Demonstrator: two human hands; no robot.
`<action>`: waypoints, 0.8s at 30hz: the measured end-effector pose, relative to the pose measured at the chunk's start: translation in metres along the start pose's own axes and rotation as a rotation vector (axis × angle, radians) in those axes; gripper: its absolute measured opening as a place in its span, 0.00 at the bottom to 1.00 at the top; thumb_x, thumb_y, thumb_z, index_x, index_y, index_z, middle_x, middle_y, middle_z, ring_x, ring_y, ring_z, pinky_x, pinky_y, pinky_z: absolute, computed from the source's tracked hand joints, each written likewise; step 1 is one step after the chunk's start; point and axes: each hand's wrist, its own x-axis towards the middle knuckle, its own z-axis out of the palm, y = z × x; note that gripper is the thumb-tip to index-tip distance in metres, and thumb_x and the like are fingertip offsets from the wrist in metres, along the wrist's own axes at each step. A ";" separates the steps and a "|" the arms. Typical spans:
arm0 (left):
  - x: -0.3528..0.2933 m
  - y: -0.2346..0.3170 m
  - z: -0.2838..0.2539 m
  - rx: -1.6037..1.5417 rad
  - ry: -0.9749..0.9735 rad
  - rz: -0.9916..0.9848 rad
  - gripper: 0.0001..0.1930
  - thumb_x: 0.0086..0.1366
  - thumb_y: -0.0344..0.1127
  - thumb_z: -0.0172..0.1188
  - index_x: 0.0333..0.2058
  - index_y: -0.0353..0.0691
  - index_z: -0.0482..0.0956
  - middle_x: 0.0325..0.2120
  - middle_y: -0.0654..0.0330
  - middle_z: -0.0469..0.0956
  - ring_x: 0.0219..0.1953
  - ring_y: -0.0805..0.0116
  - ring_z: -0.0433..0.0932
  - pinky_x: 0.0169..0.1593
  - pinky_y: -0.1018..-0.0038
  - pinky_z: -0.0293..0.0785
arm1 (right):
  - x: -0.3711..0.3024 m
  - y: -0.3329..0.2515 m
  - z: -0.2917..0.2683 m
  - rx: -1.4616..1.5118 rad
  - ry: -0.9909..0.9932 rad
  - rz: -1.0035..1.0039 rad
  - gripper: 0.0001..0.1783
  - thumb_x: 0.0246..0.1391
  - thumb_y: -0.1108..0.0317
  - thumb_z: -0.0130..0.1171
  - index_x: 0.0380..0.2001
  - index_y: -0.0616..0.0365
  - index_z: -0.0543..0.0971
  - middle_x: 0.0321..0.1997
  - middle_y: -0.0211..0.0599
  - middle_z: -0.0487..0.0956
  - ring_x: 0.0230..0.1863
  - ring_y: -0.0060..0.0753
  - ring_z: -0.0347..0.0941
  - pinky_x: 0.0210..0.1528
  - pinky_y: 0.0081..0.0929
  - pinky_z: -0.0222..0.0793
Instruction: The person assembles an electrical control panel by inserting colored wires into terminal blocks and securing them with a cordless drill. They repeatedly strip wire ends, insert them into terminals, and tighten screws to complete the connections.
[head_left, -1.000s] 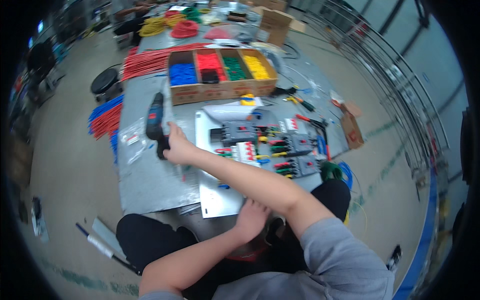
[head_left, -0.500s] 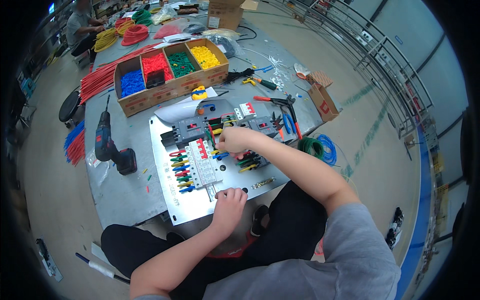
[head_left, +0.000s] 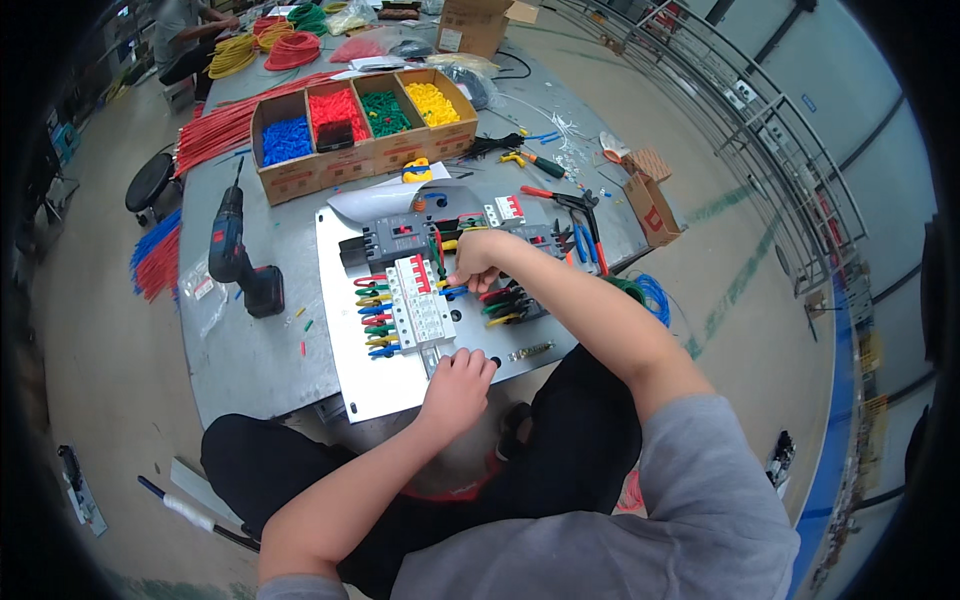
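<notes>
A grey metal mounting plate [head_left: 345,385] lies on the table and carries a row of white circuit breakers [head_left: 420,305], a black breaker [head_left: 392,240] and short coloured wires [head_left: 372,318]. My right hand [head_left: 476,260] reaches over the plate, its fingertips pinched on a short blue wire [head_left: 456,292] just right of the white breakers. With curled fingers, my left hand [head_left: 456,385] rests knuckles-down on the plate's near edge and holds nothing. A dark cordless drill [head_left: 240,262] stands on the table left of the plate, apart from both hands.
A cardboard tray [head_left: 300,180] of blue, red, green and yellow pieces sits behind the plate. Pliers and cutters [head_left: 580,215] and a small open box [head_left: 652,207] lie to the right. Red wire bundles [head_left: 215,125], a stool [head_left: 150,185] and another person [head_left: 185,30] are further left.
My right hand let go of the drill at the left and moved right onto the wires beside the breakers. The left hand stayed on the plate's near edge.
</notes>
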 end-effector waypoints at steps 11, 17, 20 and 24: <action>0.002 -0.024 0.020 -0.111 0.090 0.129 0.17 0.60 0.41 0.70 0.46 0.44 0.79 0.40 0.59 0.75 0.47 0.58 0.77 0.50 0.64 0.73 | -0.002 -0.022 -0.004 -0.219 0.067 -0.002 0.25 0.65 0.51 0.80 0.34 0.68 0.90 0.34 0.36 0.92 0.30 0.29 0.90 0.37 0.28 0.88; 0.011 -0.027 0.033 -0.181 0.012 0.171 0.21 0.61 0.42 0.71 0.50 0.43 0.78 0.43 0.57 0.79 0.48 0.56 0.81 0.51 0.63 0.78 | -0.011 -0.016 -0.001 -0.217 0.085 -0.072 0.22 0.67 0.53 0.77 0.32 0.65 0.88 0.27 0.35 0.89 0.26 0.29 0.86 0.30 0.33 0.79; 0.013 -0.028 0.038 -0.194 -0.020 0.171 0.21 0.61 0.43 0.72 0.50 0.43 0.78 0.42 0.55 0.80 0.45 0.55 0.84 0.47 0.63 0.83 | -0.011 -0.019 0.002 -0.268 0.095 -0.082 0.21 0.67 0.54 0.76 0.32 0.65 0.87 0.26 0.36 0.89 0.24 0.29 0.85 0.29 0.34 0.77; 0.015 -0.025 0.040 -0.255 -0.053 0.118 0.22 0.62 0.43 0.72 0.52 0.43 0.78 0.43 0.55 0.81 0.43 0.54 0.85 0.43 0.62 0.86 | -0.015 -0.027 0.008 -0.245 0.120 -0.053 0.21 0.66 0.55 0.78 0.33 0.66 0.87 0.27 0.39 0.90 0.27 0.31 0.88 0.33 0.33 0.81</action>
